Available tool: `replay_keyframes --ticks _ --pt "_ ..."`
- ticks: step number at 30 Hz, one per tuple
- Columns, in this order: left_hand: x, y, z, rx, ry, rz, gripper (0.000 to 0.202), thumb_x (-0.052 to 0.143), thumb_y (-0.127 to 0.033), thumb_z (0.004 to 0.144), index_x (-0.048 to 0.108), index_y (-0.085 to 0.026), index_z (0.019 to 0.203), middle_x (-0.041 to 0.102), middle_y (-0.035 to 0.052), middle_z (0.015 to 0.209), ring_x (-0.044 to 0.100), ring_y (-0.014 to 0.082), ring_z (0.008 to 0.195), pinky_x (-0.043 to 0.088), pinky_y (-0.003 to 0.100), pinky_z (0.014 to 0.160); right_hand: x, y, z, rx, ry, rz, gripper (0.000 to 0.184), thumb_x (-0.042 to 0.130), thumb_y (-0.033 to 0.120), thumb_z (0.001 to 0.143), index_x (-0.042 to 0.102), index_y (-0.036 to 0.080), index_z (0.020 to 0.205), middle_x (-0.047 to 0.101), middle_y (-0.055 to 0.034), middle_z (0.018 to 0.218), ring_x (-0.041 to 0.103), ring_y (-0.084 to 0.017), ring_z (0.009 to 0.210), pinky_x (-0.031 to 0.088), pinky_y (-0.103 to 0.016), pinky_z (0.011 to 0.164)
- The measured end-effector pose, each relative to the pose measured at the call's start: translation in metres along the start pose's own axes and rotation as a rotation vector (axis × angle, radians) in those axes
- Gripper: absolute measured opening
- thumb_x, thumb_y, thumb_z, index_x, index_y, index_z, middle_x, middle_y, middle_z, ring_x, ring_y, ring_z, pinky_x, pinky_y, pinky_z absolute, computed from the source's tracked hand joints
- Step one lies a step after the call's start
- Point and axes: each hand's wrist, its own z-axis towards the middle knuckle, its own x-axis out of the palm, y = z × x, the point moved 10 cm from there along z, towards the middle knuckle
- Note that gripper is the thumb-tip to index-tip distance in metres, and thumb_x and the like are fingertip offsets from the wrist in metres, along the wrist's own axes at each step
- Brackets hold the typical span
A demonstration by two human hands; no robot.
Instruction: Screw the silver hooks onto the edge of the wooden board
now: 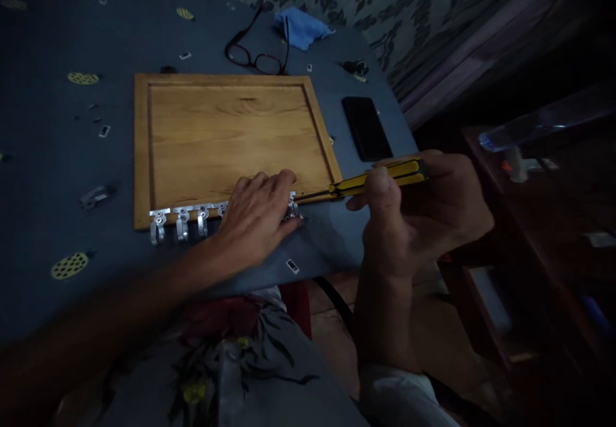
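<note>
A wooden board (226,138) with a raised frame lies on the blue tablecloth (58,176). A silver metal hook rail (180,218) runs along the board's near edge. My left hand (257,218) rests on the rail's right part, fingers together and pressing down on it. My right hand (423,212) grips a yellow and black screwdriver (380,180) held level. Its shaft points left, with the tip at the rail's right end beside my left fingertips.
Red-framed glasses (255,58) and a blue cloth (301,27) lie beyond the board. A black phone (366,128) lies to its right, near the table's edge. Small screws and bits are scattered on the cloth. A dark shelf (543,234) stands at the right.
</note>
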Motion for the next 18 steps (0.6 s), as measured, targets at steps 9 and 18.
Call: replay_keyframes --ticks 9,18 --pt "-0.001 0.000 0.001 -0.026 0.017 -0.010 0.048 0.077 -0.032 0.093 0.052 -0.018 0.132 0.074 0.0098 0.120 0.065 0.0333 0.119 0.049 0.046 0.099 0.008 -0.003 -0.001 -0.091 0.064 -0.017 0.009 0.078 0.031 0.093 0.069 0.028 0.092 0.062 0.0057 0.075 0.057 -0.010 0.058 0.048 -0.024 0.053" --pt "-0.002 -0.001 0.000 -0.003 -0.007 -0.025 0.043 0.075 -0.031 0.094 0.052 -0.018 0.128 0.074 0.0111 0.123 0.065 0.0335 0.121 0.048 0.047 0.100 0.023 -0.007 0.002 0.065 0.224 0.113 0.010 0.080 0.032 0.091 0.071 0.027 0.088 0.069 0.0018 0.081 0.062 -0.013 0.064 0.052 -0.028 0.056"
